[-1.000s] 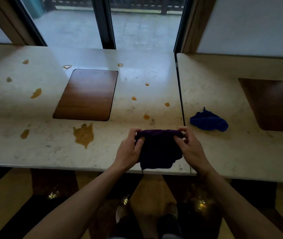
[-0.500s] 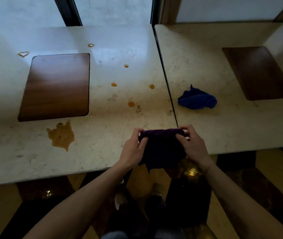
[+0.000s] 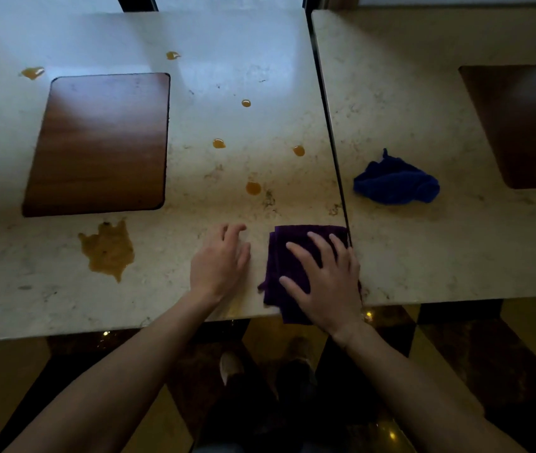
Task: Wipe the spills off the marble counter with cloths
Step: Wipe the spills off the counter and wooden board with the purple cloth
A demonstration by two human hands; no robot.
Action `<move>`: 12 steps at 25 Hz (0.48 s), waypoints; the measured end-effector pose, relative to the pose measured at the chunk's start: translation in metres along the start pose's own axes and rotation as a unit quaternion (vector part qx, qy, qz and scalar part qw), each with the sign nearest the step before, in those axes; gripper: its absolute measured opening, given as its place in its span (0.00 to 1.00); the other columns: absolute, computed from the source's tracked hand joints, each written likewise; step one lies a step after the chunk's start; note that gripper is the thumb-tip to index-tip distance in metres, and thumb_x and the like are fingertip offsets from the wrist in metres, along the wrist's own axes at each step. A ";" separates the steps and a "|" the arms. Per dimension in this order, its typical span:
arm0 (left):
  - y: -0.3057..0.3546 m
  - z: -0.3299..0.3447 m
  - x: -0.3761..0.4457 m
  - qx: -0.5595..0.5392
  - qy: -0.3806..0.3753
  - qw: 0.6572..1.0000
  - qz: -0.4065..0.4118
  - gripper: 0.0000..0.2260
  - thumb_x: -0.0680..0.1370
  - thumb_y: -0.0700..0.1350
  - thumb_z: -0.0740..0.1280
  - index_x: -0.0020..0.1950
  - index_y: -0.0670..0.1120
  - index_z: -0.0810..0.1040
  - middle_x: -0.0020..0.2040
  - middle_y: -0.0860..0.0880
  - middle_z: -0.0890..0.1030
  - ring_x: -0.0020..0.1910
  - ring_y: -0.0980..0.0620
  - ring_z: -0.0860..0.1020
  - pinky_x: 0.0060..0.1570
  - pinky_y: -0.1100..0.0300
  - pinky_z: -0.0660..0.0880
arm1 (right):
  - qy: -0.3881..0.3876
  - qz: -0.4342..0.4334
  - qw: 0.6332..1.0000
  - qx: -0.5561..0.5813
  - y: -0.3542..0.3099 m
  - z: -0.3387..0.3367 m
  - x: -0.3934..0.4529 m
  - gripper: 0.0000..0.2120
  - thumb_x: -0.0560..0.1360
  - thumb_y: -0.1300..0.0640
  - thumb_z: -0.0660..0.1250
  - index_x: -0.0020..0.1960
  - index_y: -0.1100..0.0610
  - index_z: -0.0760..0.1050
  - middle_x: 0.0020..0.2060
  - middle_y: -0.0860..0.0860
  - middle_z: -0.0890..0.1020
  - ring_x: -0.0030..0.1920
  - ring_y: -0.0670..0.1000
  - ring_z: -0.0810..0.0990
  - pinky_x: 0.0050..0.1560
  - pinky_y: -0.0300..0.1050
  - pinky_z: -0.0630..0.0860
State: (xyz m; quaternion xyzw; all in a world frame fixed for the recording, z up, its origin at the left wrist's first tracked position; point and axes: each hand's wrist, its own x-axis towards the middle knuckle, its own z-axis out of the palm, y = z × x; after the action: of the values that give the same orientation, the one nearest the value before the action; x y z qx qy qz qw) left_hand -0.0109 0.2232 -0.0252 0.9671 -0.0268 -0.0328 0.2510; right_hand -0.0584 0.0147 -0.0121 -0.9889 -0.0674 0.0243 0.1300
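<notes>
**Purple cloth down flat, wiping about to begin**

I am watching the right hand (image 3: 324, 279) pressing flat on the folded purple cloth (image 3: 288, 256), fingers (image 3: 317, 245) spread and released rather than clenched, palm bearing down on it. The cloth is lying at the near edge of the desk (image 3: 260, 76), just left of the dark seam between the 2 marble slabs, with its near corner hanging a little over the edge. The left hand (image 3: 219, 259) is resting empty on the bare marble just beside the cloth, fingers loosely curled, gripping nothing.

I am judging the cloth as light, soft and floppy. It is likely to bunch or unfold if pushed from 1 corner, so a flat palm over its middle looks like the right hold, sliding the whole pad along the stone. The polished marble should let it glide easily; the liquid may smear before it soaks in.

The amber spills are sitting untouched: the nearest round drop (image 3: 253, 188) far of the cloth, 3 more drops beyond it, and the large puddle (image 3: 107, 250) to the near left, below the wooden inlay (image 3: 100, 142). A crumpled blue cloth (image 3: 395, 184) is lying unused on the right slab.

Compared with 0.5 s ago, both hands are no longer pinching the purple cloth up by its top edge in the air in front of the desk; it is now laid down, the left hand is letting go, and my view is tilting further down.
</notes>
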 end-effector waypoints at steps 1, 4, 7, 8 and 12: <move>-0.015 -0.006 0.005 0.043 0.007 0.999 0.019 0.16 0.81 0.53 0.63 0.67 0.50 0.72 0.64 0.46 0.75 0.53 0.48 0.78 0.46 0.56 0.76 | -0.034 -0.007 0.999 -0.027 -0.003 0.011 -0.004 0.33 0.74 0.31 0.58 0.75 0.41 0.60 0.76 0.53 0.62 0.76 0.61 0.56 0.73 0.69 0.53; -0.060 -0.024 0.036 0.128 -0.003 0.992 0.016 0.20 0.80 0.58 0.60 0.68 0.50 0.70 0.70 0.43 0.69 0.67 0.40 0.69 0.63 0.43 0.69 | -0.072 0.008 0.994 -0.080 -0.003 0.038 -0.008 0.38 0.73 0.26 0.53 0.79 0.39 0.51 0.80 0.54 0.52 0.79 0.63 0.47 0.72 0.75 0.45; -0.104 -0.043 0.091 0.152 -0.021 0.987 -0.038 0.26 0.79 0.65 0.56 0.73 0.55 0.62 0.78 0.45 0.57 0.77 0.36 0.54 0.72 0.32 0.54 | -0.059 0.029 0.994 -0.090 -0.008 0.048 -0.001 0.38 0.73 0.26 0.52 0.79 0.39 0.50 0.81 0.52 0.49 0.79 0.62 0.45 0.70 0.77 0.46; -0.114 -0.049 0.110 0.155 -0.036 0.986 -0.058 0.29 0.78 0.67 0.54 0.76 0.57 0.57 0.80 0.47 0.51 0.79 0.34 0.47 0.72 0.28 0.48 | -0.050 0.040 0.994 -0.090 -0.010 0.050 0.002 0.38 0.73 0.26 0.51 0.79 0.39 0.50 0.81 0.52 0.49 0.79 0.62 0.45 0.70 0.78 0.46; -0.139 -0.057 0.161 0.201 -0.079 0.975 -0.059 0.38 0.73 0.77 0.45 0.78 0.60 0.47 0.82 0.48 0.43 0.77 0.26 0.41 0.67 0.21 0.42 | -0.039 0.084 0.992 -0.088 -0.019 0.055 0.027 0.38 0.73 0.26 0.48 0.79 0.38 0.47 0.81 0.50 0.47 0.79 0.62 0.43 0.68 0.80 0.45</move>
State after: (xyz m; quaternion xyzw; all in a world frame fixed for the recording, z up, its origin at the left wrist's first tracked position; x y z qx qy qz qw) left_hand 0.1584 0.3614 -0.0515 0.9919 0.0048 -0.1178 0.0463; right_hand -0.0374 0.0510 -0.0605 -0.9970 0.0090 0.0672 0.0377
